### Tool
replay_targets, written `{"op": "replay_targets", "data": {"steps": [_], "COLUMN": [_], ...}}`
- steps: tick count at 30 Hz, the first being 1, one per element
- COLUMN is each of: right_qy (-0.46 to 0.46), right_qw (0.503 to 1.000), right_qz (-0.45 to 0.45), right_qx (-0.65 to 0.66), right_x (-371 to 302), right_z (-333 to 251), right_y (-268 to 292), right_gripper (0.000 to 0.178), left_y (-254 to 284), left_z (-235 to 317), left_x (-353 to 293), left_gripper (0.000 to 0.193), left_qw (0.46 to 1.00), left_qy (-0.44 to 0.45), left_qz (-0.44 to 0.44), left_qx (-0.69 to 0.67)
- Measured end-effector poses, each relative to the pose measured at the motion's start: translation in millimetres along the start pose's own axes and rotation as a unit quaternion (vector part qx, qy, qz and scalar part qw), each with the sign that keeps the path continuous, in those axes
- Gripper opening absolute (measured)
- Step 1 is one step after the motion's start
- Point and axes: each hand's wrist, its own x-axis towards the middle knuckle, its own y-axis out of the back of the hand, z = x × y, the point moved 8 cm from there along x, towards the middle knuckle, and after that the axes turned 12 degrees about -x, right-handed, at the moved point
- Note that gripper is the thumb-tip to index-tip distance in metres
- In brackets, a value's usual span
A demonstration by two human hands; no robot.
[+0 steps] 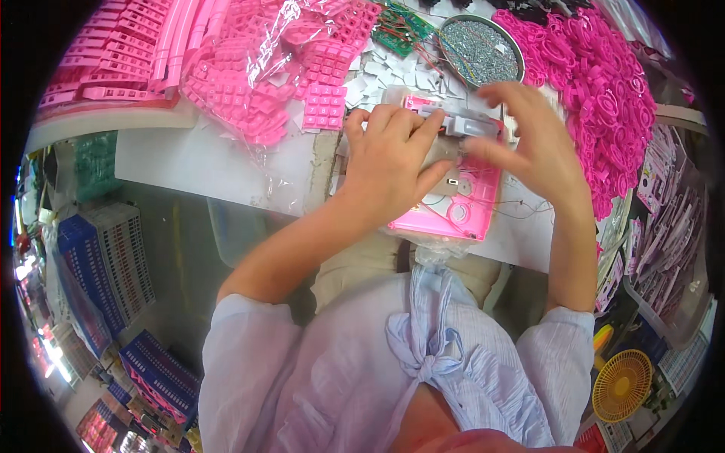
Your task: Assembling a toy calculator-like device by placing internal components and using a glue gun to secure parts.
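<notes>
A pink plastic casing lies in front of me on the worktable, its inner side up, with thin wires and small parts in it. Across its far part sits a grey plastic piece. My left hand grips the casing at its left, with bent fingers over the far part and the index fingertip by the grey piece. Over the right side hovers my right hand, its thumb and fingers apart and blurred; I see nothing held in it. A pink keypad rests left of the casing.
Bagged pink keypads and stacked pink shells fill the far left. A round tin of small screws stands behind the casing, near green circuit boards and white paper pieces. Pink rings are heaped right.
</notes>
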Motion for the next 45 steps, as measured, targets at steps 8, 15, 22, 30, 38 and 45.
{"op": "replay_targets", "data": {"steps": [8, 15, 22, 30, 38, 45], "right_qy": [0.004, 0.023, -0.048, -0.095, -0.141, -0.123], "right_qw": [0.99, 0.961, 0.811, 0.796, 0.858, 0.856], "right_qz": [0.12, 0.272, 0.434, 0.31, 0.297, 0.26], "right_qx": [-0.078, -0.054, 0.39, 0.512, 0.396, 0.429], "right_x": [-33.4, -42.4, -38.1, 4.6, 9.1, 7.3], "right_z": [-6.5, 14.6, 82.3, 53.8, 50.0, 46.9], "right_y": [-27.6, 106.6, 123.0, 86.0, 76.9, 81.8], "right_gripper": [0.032, 0.034, 0.023, 0.053, 0.051, 0.048], "left_y": [-5.3, 3.3, -80.8, -108.5, -108.1, -96.5], "left_z": [16.4, -5.3, -37.1, -28.1, -19.0, -13.8], "left_x": [5.4, 62.0, 177.9, 176.6, 181.1, 184.4], "left_gripper": [0.062, 0.039, 0.018, 0.022, 0.024, 0.02], "left_qw": [0.994, 0.986, 0.969, 0.956, 0.936, 0.95], "left_qy": [-0.022, 0.003, 0.002, -0.075, -0.081, -0.096], "left_qz": [-0.032, -0.168, -0.158, -0.225, -0.279, -0.242], "left_qx": [0.099, 0.003, 0.192, 0.175, 0.199, 0.176]}}
